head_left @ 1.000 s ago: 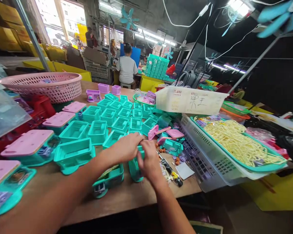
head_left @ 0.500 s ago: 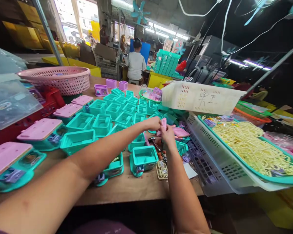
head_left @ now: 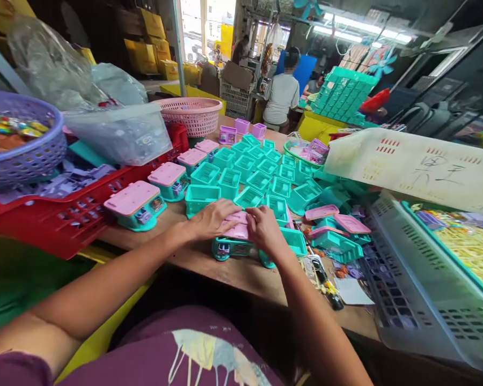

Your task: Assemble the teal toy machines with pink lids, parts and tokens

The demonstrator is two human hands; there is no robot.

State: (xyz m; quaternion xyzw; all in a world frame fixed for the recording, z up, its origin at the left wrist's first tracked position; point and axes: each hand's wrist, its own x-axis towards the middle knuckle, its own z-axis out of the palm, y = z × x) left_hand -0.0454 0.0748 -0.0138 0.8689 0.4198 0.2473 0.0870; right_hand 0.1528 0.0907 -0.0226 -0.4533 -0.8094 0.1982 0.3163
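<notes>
Near the table's front edge, a pink lid (head_left: 238,229) lies over a teal toy box (head_left: 239,248) with a small lilac piece on its front. My left hand (head_left: 213,219) grips the lid from the left, its fingers bent over the top. From the right, my right hand (head_left: 262,228) holds the same lid, with thumb and fingertips at its edge. The fingers partly cover the lid, so I cannot tell whether it sits fully down. To the left stand several teal boxes with pink lids (head_left: 133,198); behind are many open teal boxes (head_left: 258,182).
Loose pink lids (head_left: 352,223) lie at right, near a black-handled tool (head_left: 326,281). A translucent crate (head_left: 398,300) and white bin (head_left: 410,161) flank the right. At left are a red crate (head_left: 84,206), purple basket (head_left: 24,161) and pink basket (head_left: 193,115).
My view has swung left. Both hands have come from the right side, where they held a small pink piece, down to the pink lid on the front box.
</notes>
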